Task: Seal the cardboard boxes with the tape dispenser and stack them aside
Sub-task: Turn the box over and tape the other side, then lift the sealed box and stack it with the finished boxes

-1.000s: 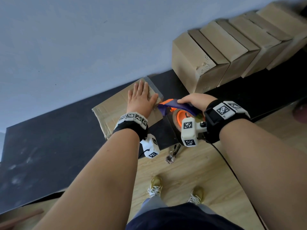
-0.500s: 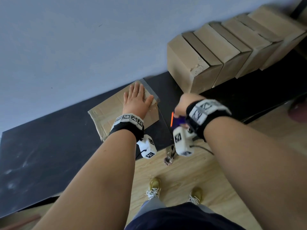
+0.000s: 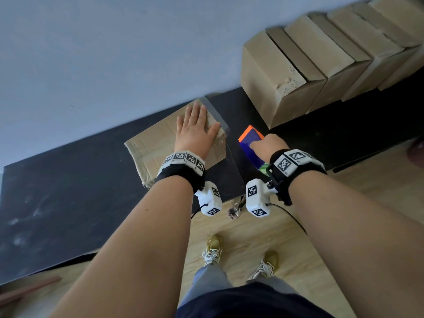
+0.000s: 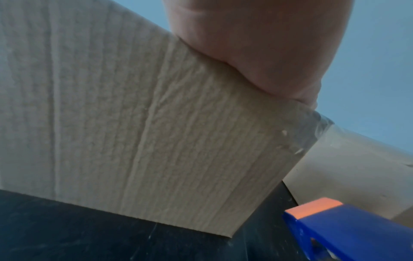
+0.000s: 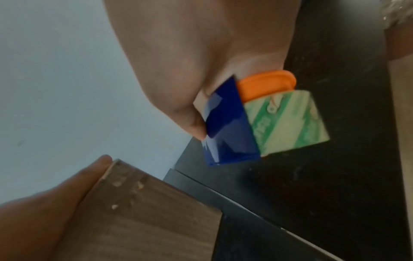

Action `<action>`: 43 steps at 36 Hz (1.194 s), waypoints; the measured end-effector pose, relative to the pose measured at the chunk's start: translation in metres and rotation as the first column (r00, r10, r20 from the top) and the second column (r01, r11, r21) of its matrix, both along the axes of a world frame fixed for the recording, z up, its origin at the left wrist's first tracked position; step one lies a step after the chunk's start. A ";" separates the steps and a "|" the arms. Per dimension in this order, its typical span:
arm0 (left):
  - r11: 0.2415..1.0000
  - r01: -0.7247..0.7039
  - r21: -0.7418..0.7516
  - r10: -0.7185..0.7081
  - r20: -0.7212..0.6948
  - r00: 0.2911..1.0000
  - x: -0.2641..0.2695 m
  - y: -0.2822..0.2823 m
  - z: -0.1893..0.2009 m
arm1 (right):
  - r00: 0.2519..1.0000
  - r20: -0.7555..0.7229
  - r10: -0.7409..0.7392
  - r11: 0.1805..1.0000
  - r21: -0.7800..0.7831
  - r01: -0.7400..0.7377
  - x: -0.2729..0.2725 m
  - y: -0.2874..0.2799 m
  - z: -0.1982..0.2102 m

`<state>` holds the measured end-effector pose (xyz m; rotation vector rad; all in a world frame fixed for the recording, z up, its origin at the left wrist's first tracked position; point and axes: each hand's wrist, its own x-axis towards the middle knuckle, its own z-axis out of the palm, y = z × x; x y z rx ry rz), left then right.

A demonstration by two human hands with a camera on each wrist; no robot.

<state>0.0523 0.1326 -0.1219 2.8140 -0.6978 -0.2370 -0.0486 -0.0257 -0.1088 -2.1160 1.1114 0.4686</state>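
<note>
The cardboard box (image 3: pixel 174 143) lies on the black desk (image 3: pixel 68 191), pinned under the flat, straight-fingered left hand (image 3: pixel 195 131). The right hand (image 3: pixel 266 145) grips the tape dispenser (image 3: pixel 251 143) just beside it. The box looks light and crushable, so it is best lifted by opposite sides.

The cardboard box (image 3: pixel 156 143) is matt, ribbed corrugated board, with glossy clear tape (image 4: pixel 321 130) creased over its corner. Just beside the box, the tape dispenser (image 3: pixel 251 145) looks like shiny blue and orange plastic, on a scuffed black tabletop (image 3: pixel 68 191).
</note>
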 end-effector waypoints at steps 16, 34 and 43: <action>0.999 -0.009 -0.047 0.012 0.063 0.998 -0.001 0.002 -0.003 | 0.967 -0.023 0.253 0.967 0.001 -0.253 0.000 0.001 -0.037; 0.987 -0.157 0.046 0.159 -0.043 0.986 0.040 0.015 0.036 | 0.964 0.177 -0.199 0.909 0.400 0.114 0.013 0.012 0.013; 0.930 -0.364 0.053 0.368 -0.130 0.921 0.036 0.031 0.042 | 0.927 0.266 -0.262 0.899 0.417 0.135 0.023 0.033 0.032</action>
